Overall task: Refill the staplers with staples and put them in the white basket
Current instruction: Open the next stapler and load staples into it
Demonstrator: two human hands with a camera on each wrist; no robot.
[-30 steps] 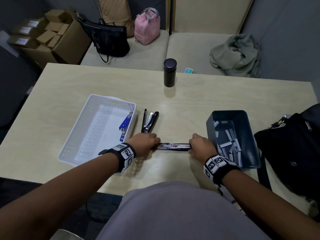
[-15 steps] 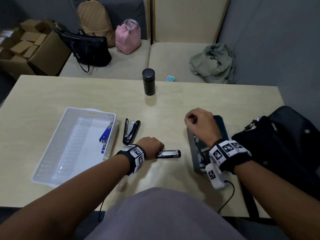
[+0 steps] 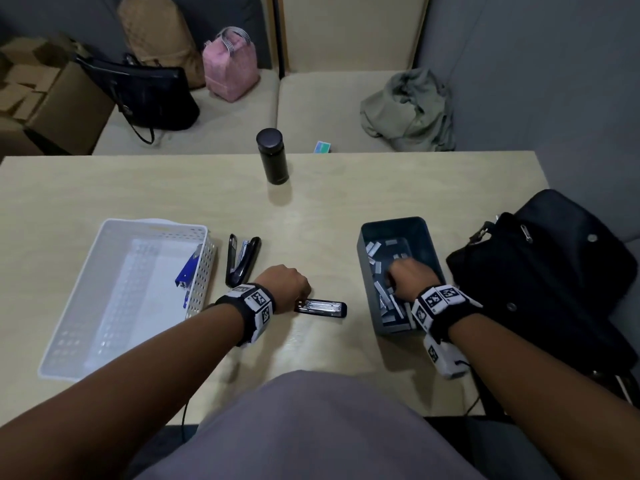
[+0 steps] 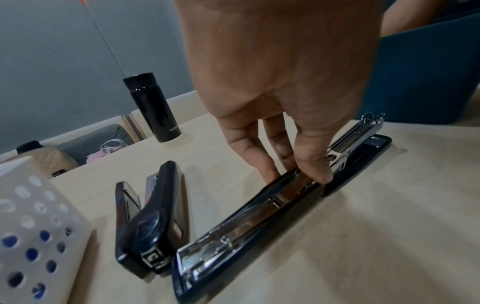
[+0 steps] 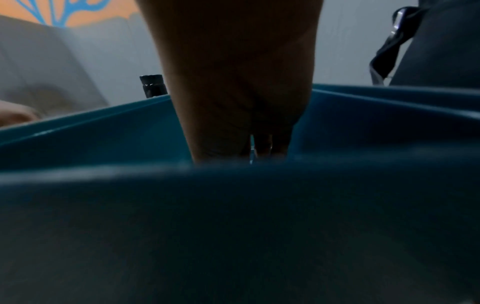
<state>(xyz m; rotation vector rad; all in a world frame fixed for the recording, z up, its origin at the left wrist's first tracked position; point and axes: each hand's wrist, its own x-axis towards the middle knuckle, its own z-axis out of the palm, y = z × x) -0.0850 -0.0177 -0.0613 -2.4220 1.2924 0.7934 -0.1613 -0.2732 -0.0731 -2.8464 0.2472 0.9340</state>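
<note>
So the table (image 3: 346, 209) has a fair bit parked around the work area: a black flask (image 3: 273, 156) stands upright at the far edge, a black bag (image 3: 554, 278) sits on the right, right up against the dark bin (image 3: 398, 228), and more bags plus a bundled green cloth (image 3: 410, 112) lie on the bench behind. Three staplers are in sight. One blue stapler (image 3: 188, 270) leans against the inside wall of the white basket (image 3: 114, 233), one black stapler (image 3: 241, 259) lies partly open just beside the basket's right wall, and the opened stapler (image 3: 322, 309) lies flat between basket and bin with its metal channel exposed. The left hand (image 3: 285, 287) has its fingertips (image 4: 315, 176) pinching the middle of that opened stapler, holding it down on the table. The right hand (image 3: 410, 277) is down inside the bin among the loose staple strips (image 3: 382, 292); the bin's near wall blocks the wrist view, so what the fingers are doing in there is anyone's guess, can't tell.
</note>
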